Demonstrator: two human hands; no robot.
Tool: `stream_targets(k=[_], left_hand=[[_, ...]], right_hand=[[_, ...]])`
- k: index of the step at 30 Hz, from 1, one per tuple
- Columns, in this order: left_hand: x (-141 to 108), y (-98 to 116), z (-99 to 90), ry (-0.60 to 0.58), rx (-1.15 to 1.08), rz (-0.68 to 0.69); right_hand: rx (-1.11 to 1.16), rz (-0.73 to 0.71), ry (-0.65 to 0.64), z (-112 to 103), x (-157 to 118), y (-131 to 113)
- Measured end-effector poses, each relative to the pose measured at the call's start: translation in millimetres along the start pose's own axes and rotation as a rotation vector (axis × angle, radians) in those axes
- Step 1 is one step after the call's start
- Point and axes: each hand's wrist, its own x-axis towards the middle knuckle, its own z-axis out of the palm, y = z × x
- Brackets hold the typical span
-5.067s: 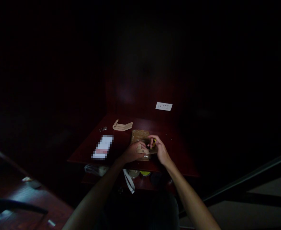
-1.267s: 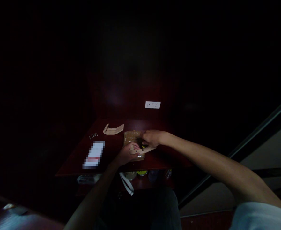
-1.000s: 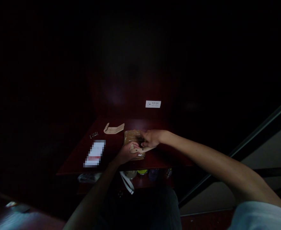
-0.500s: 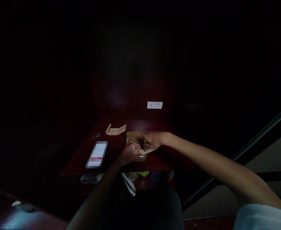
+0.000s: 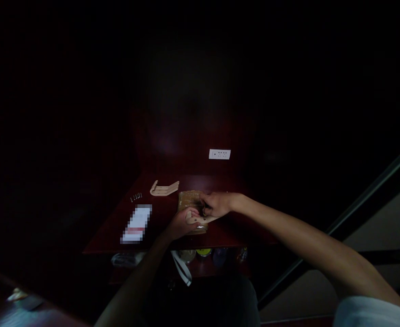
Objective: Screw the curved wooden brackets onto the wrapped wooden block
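My left hand (image 5: 183, 223) is closed around one end of a pale wooden piece (image 5: 210, 219) with dark holes along it. This piece lies over a brown block wrapped in clear film (image 5: 188, 198). Above the wood, my right hand (image 5: 217, 203) is closed with its fingertips bent down close to one of the holes. What sits between those fingertips is small and too dark to name. Left of the block rests a set of pale wooden bent pieces (image 5: 165, 188), with several small metal screws or bolts (image 5: 136, 197) nearby.
A white pixelated rectangle (image 5: 136, 225) lies on the dark red table (image 5: 165, 231), near its left edge. A white socket plate (image 5: 219, 154) is on the back wall. Under the tabletop, a shelf holds jars (image 5: 204, 252) and a white strap (image 5: 182, 268) hangs down.
The view has tilted slightly, so everything sits a little lower. My right fingertips have shifted, and the yellow and black thing seen beneath them is now mostly hidden. My left hand keeps its grip.
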Motion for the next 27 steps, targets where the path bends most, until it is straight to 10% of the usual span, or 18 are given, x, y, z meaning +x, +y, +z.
stream_targets(k=[27], left_hand=[[-0.8,1.0,-2.4,-0.007,0.047,-0.014]], right_hand=[[-0.074,0.019,0.016,2.7,-0.5,3.4]])
